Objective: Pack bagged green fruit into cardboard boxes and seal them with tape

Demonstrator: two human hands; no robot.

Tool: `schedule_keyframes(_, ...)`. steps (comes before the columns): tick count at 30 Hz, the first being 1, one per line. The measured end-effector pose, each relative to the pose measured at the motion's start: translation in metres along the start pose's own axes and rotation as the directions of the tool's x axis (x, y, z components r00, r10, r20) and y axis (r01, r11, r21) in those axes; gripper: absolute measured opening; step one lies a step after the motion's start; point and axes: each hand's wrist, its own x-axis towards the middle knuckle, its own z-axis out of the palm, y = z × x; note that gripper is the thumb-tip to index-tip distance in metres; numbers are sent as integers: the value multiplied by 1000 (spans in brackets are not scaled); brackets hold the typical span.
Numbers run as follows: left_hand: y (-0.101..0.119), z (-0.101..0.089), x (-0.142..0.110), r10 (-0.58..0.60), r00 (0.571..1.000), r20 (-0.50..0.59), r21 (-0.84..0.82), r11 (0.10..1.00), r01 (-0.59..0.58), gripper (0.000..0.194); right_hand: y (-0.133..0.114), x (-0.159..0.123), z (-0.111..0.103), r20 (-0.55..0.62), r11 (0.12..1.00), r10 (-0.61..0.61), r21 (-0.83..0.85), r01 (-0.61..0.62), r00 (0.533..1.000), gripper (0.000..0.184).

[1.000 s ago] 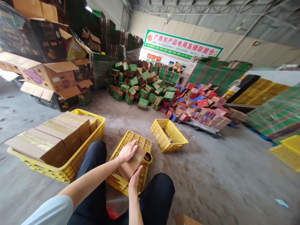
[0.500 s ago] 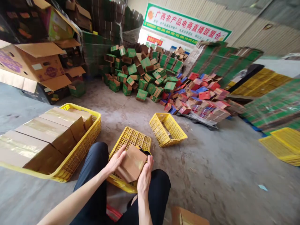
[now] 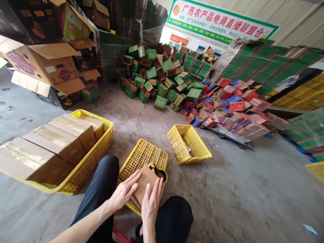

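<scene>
A small brown cardboard box (image 3: 144, 184) rests on the upturned yellow plastic crate (image 3: 152, 152) between my knees, clasped between my two hands. My left hand (image 3: 126, 189) lies along the box's left side with its fingers stretched over the edge. Flat against the right side and top edge is my right hand (image 3: 152, 199), its fingers straight and pointing away from me. Just beyond the box, on the crate, sits a black and yellow tape dispenser (image 3: 162, 173), partly hidden by the box and my right fingers.
Left of my knee stands a yellow crate (image 3: 107, 135) with several taped cartons (image 3: 54, 138). A smaller yellow basket (image 3: 199, 148) stands ahead on the concrete floor. Farther off lie heaps of green boxes (image 3: 162, 101) and red and blue boxes (image 3: 236, 106). Large open cartons (image 3: 54, 69) are stacked at left.
My left hand has gone from across the box's top to its left side. My right hand has moved up along the right side. The box has turned between them, and the view has shifted.
</scene>
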Motion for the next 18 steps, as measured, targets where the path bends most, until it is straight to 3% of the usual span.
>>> schedule_keyframes(5,11,4,1,35,998,-54,192,981,-24,57,10,5,-20,125,981,101,152,-120,987,72)
schedule_keyframes(8,21,3,6,195,981,-8,354,918,-180,65,4,16,-40,155,980,-88,190,58,984,63)
schedule_keyframes(11,29,-1,7,288,944,162,436,837,-331,79,0,30,-55,333,920,-383,218,324,862,58)
schedule_keyframes(13,31,-5,5,294,924,243,431,821,-375,84,3,35,-57,397,887,-461,211,410,793,58)
schedule_keyframes(14,31,-6,4,290,919,265,417,825,-381,83,5,37,-55,401,882,-471,204,425,785,57)
schedule_keyframes(16,30,-8,3,269,922,277,392,845,-364,76,10,36,-48,370,889,-457,194,414,809,56)
schedule_keyframes(18,28,-7,2,247,935,255,385,861,-332,69,13,30,-38,316,919,-392,183,349,864,55)
